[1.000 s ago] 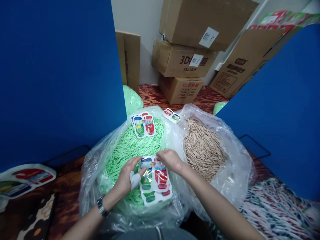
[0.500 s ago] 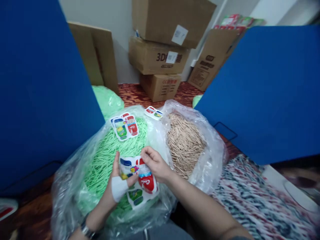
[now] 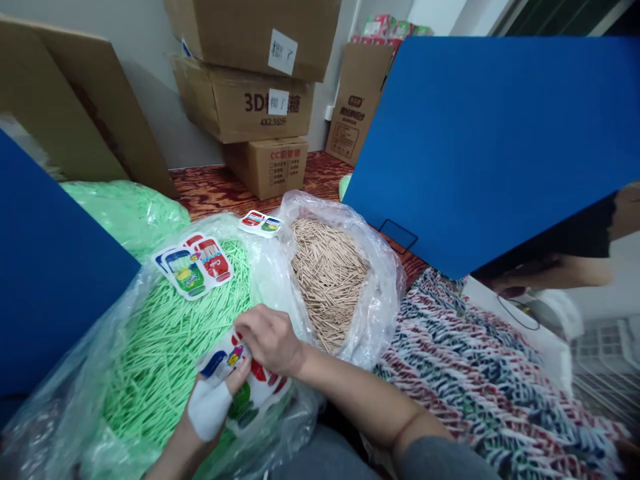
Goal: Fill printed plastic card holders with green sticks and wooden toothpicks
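Note:
My left hand (image 3: 209,403), with a white wrap round the base of the thumb, grips a printed packaging pouch (image 3: 214,362) showing red cola and green soda cans. The fingers of my right hand (image 3: 273,339) are closed at the pouch's upper edge and cover part of it. More of the can-printed packaging (image 3: 245,403) hangs below my hands. Under them, an opened clear bag holds thin green sticks (image 3: 155,347). Several similar pouches (image 3: 186,270) lie on those sticks. Another pouch (image 3: 261,224) rests on the plastic between the bags.
An opened bag of brown sticks (image 3: 330,273) stands to the right. Stacked cardboard boxes (image 3: 265,170) are behind. Blue panels (image 3: 480,147) stand at both sides. A pile of red, white and blue packets (image 3: 450,373) spreads at right, near another person's hand (image 3: 555,272).
My view has swung to the right, so the scene sits further left. My right hand has moved in over the pouch's top, and the pouch is now tilted. Another person's arm now shows at right.

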